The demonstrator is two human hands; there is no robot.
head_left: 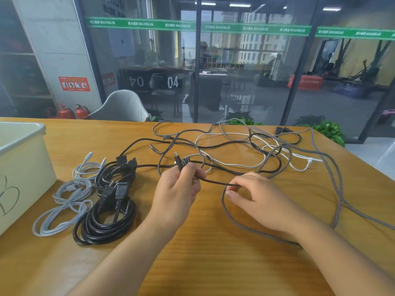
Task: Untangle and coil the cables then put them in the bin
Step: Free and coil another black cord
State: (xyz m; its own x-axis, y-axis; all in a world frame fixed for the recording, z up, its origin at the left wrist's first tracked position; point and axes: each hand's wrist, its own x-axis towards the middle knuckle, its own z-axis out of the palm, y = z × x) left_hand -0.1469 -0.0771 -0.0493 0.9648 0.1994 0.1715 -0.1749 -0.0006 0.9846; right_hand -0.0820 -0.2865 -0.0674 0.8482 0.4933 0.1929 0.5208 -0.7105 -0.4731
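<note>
My left hand [181, 186] grips the plug end of a dark braided cable [215, 182], connector pointing up. My right hand [254, 193] pinches the same cable a short way along; from there it loops down and under my right wrist. Behind both hands lies a tangle of cables [245, 146], black, white and grey braided, spread over the far half of the wooden table [213, 253]. Two coiled black power cables [106, 221] and coiled grey cables [66, 201] lie at the left. The cream bin [23, 167] stands at the left edge.
A long grey braided cable [333, 174] runs along the right side of the table towards its edge. A grey chair [121, 107] and green plants [329, 129] stand beyond the far edge, before a glass wall. Bare wood lies in front of my forearms.
</note>
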